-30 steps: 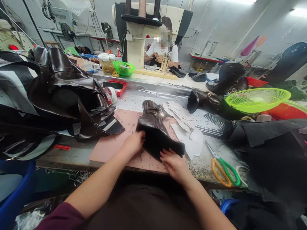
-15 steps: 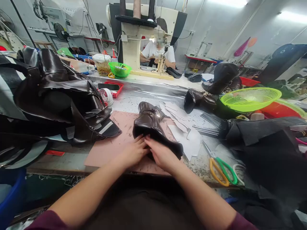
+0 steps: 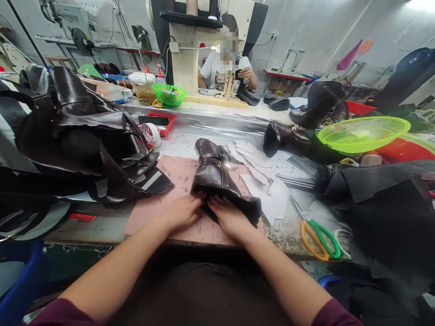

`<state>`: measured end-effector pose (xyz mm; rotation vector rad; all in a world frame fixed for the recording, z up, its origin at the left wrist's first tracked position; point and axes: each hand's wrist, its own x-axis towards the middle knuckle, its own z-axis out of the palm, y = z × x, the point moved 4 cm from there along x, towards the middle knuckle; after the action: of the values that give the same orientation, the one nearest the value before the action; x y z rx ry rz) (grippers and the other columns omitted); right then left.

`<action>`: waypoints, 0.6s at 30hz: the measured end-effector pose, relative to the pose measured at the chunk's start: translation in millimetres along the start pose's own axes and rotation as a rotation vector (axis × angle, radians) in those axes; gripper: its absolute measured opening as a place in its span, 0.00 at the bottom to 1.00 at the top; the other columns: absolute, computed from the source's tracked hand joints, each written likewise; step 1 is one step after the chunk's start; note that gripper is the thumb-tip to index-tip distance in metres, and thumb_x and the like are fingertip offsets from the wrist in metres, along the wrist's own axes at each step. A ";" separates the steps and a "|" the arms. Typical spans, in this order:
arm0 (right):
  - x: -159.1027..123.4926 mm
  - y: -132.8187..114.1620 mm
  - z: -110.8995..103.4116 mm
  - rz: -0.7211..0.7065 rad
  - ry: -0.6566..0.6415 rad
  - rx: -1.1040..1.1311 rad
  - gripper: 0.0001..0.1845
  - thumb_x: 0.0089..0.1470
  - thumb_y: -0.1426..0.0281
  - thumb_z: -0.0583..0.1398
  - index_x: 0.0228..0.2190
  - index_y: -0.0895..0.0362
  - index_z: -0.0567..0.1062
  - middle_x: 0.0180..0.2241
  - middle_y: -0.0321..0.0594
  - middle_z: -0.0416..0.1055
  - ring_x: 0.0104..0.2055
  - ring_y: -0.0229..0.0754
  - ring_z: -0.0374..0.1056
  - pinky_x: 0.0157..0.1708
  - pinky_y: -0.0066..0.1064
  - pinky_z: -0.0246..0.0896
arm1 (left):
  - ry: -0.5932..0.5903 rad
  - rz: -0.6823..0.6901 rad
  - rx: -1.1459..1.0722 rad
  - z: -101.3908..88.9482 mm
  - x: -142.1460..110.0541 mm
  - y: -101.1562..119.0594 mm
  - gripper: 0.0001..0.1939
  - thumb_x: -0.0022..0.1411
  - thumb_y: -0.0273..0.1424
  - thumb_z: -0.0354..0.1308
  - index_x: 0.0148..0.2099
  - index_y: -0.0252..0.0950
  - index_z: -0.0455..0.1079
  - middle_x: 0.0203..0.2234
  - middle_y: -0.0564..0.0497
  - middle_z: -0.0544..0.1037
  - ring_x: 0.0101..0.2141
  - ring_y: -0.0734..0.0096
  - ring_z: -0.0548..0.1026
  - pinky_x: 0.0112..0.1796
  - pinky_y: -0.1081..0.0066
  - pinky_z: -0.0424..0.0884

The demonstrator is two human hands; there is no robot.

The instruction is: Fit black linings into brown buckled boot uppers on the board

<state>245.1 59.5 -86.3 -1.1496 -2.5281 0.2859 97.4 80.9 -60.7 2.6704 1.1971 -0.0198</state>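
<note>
A dark brown leather boot upper [image 3: 212, 174] with a strap and metal buckle lies on a pinkish board [image 3: 144, 213], its black-lined open edge toward me. My left hand [image 3: 185, 210] is at the left part of that edge, fingers bent and closed on it, tips partly hidden. My right hand [image 3: 229, 217] grips the same edge just to the right, its fingers reaching into the dark lining. The two hands are close together but apart. White paper pieces [image 3: 261, 181] lie right of the upper.
Scissors [image 3: 314, 231] with orange and green handles lie at right, near black fabric [image 3: 390, 226]. More brown uppers [image 3: 78, 131] are heaped at left. A green basket [image 3: 363, 133] stands back right. Behind a sewing machine [image 3: 185, 59] sits a co-worker [image 3: 215, 70] holding a black piece.
My hands have moved apart slightly along the upper's edge, the left one outward and down. The view has shifted a little. The co-worker's hand has risen beside the machine.
</note>
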 end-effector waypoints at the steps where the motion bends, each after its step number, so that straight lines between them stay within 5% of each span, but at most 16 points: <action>1: -7.2 -5.9 -1.8 -0.025 -0.020 0.000 0.26 0.51 0.80 0.49 0.52 0.59 0.65 0.55 0.48 0.60 0.58 0.47 0.54 0.56 0.45 0.52 | 0.004 -0.003 -0.002 0.8 0.6 0.7 0.21 0.56 0.25 0.47 0.53 0.34 0.62 0.57 0.47 0.61 0.58 0.68 0.56 0.56 0.68 0.55; 6: -49.4 -33.8 -11.2 -0.055 -0.074 0.074 0.24 0.52 0.80 0.49 0.51 0.59 0.66 0.54 0.46 0.62 0.58 0.45 0.55 0.55 0.44 0.53 | 0.080 0.034 0.042 -3.3 -2.2 11.4 0.16 0.58 0.27 0.47 0.48 0.31 0.66 0.55 0.41 0.64 0.56 0.62 0.59 0.54 0.65 0.57; 10: -75.7 -44.0 -33.9 -0.070 -0.077 0.228 0.20 0.53 0.75 0.52 0.49 0.56 0.68 0.49 0.43 0.68 0.53 0.44 0.62 0.51 0.39 0.60 | 0.031 -0.080 0.108 -21.5 -16.4 14.3 0.14 0.60 0.34 0.46 0.34 0.33 0.70 0.35 0.41 0.76 0.38 0.58 0.74 0.40 0.63 0.68; 13: -74.6 -30.2 -74.1 0.023 0.183 0.326 0.12 0.54 0.70 0.54 0.40 0.51 0.73 0.36 0.37 0.76 0.38 0.39 0.72 0.39 0.28 0.68 | 0.062 -0.192 0.088 -39.2 -19.7 15.1 0.12 0.59 0.34 0.47 0.29 0.35 0.68 0.26 0.46 0.75 0.30 0.62 0.73 0.33 0.65 0.68; 15: -61.0 -17.0 -102.5 0.159 0.476 0.170 0.13 0.52 0.66 0.57 0.40 0.53 0.72 0.36 0.41 0.74 0.39 0.44 0.70 0.40 0.34 0.66 | 0.184 -0.194 0.033 -45.1 -10.1 21.7 0.11 0.60 0.32 0.46 0.32 0.35 0.69 0.28 0.47 0.75 0.33 0.63 0.73 0.35 0.66 0.68; 18: -13.2 -17.0 -114.0 0.152 0.461 -0.136 0.29 0.46 0.58 0.60 0.48 0.59 0.66 0.43 0.51 0.70 0.45 0.54 0.65 0.44 0.44 0.61 | 0.326 -0.166 -0.023 -30.3 17.2 37.8 0.12 0.60 0.28 0.46 0.43 0.34 0.68 0.41 0.43 0.73 0.44 0.62 0.70 0.45 0.65 0.65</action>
<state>286.2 42.8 20.9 -1.2882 -2.0853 -0.1086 134.6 75.2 -25.6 2.6144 1.4996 0.4151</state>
